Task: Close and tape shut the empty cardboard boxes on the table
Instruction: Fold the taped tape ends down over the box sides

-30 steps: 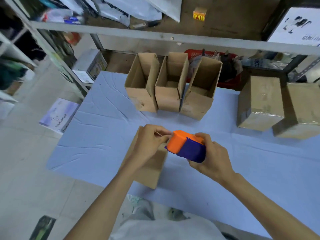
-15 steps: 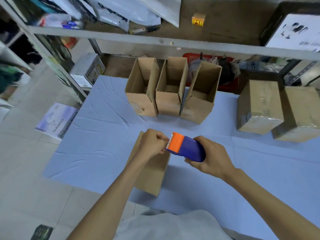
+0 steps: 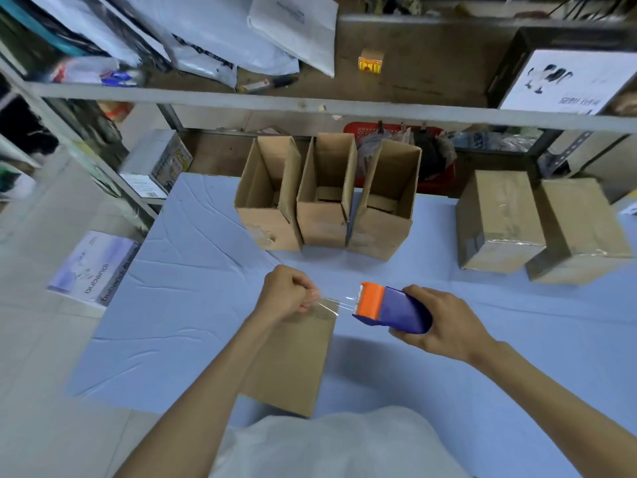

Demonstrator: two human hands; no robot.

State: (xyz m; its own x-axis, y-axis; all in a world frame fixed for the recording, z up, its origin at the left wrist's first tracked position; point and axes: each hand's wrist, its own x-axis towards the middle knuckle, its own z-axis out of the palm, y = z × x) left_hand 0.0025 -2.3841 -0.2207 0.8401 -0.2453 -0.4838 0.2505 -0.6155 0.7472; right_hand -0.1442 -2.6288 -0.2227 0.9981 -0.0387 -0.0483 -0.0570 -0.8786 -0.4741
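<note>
The left hand [image 3: 286, 291] pinches the tape strip [image 3: 336, 303] and the right hand [image 3: 444, 322] grips the dispenser [image 3: 393, 307] above the closed box [image 3: 296, 357] at the near edge of the bench [image 3: 193, 270], where any slack could let the strip fold and stick to itself.

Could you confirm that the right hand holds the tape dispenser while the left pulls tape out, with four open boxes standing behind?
Not quite: the head view shows three open boxes behind, not four. The right hand does hold the tape dispenser, and the left hand pinches the tape drawn from it.
</note>
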